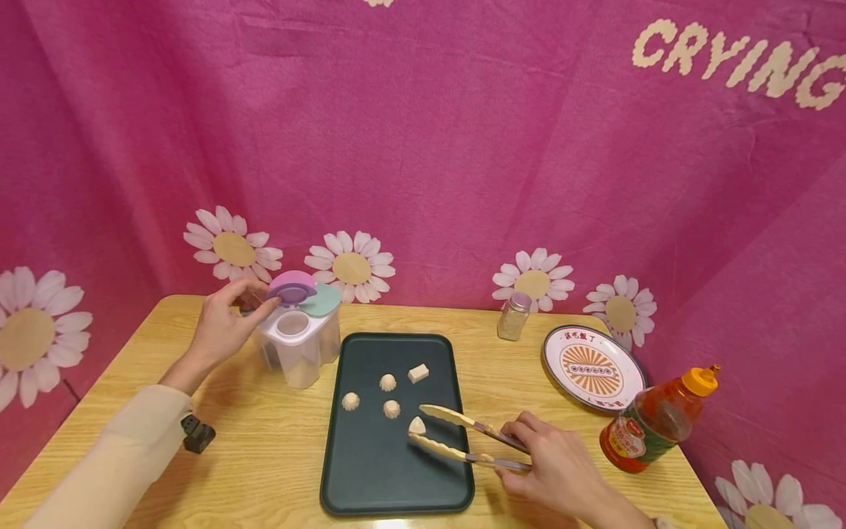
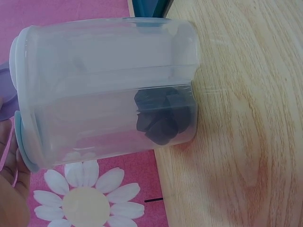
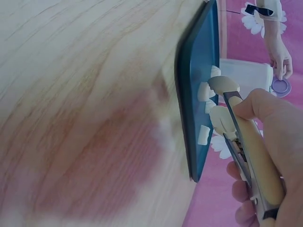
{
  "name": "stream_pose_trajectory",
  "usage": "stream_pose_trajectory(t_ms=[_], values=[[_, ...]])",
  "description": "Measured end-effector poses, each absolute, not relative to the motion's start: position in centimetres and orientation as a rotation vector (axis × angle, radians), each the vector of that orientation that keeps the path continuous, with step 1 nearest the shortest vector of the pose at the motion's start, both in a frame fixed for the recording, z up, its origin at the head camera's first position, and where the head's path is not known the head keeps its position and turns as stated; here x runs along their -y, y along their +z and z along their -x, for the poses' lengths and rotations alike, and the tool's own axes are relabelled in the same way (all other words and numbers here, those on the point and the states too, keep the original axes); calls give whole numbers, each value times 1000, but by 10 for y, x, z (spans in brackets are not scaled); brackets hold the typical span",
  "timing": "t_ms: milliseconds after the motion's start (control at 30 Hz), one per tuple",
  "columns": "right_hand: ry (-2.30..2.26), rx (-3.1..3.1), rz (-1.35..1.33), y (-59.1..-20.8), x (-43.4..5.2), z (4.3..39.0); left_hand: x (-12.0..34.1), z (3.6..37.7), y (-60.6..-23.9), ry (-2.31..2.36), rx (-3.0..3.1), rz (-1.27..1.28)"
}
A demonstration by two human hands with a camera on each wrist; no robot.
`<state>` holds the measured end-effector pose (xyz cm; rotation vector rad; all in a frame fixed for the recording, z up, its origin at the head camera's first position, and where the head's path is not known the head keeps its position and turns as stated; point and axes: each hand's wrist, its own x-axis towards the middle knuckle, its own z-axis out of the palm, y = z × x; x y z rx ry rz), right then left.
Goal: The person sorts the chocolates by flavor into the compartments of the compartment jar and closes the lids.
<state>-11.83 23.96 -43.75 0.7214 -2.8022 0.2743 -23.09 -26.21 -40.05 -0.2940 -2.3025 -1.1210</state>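
Note:
My left hand (image 1: 225, 327) pinches the raised purple lid (image 1: 293, 285) of a clear divided container (image 1: 300, 367) at the back left. Under that lid shows a round opening. In the left wrist view, dark pieces (image 2: 163, 116) lie at the bottom of one compartment. With my right hand (image 1: 558, 466) I grip a pair of tongs (image 1: 439, 447), whose cream tips are spread apart over the dark tray (image 1: 377, 481). A small cone-shaped cream piece (image 1: 417, 425) lies between the tips. Several more cream pieces (image 1: 391, 409) sit farther up the tray.
A small lidded jar (image 1: 512, 319) stands at the back, right of the tray. Beyond it a patterned plate (image 1: 593, 367) leans against the pink cloth (image 1: 429, 147). A red sauce bottle (image 1: 651, 426) with a yellow cap is close to my right hand.

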Motion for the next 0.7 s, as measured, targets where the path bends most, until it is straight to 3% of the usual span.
stream_pose_trajectory(t_ms=[700], values=[[297, 2826, -788, -450, -236, 125, 262, 231, -400, -1120, 2302, 293]])
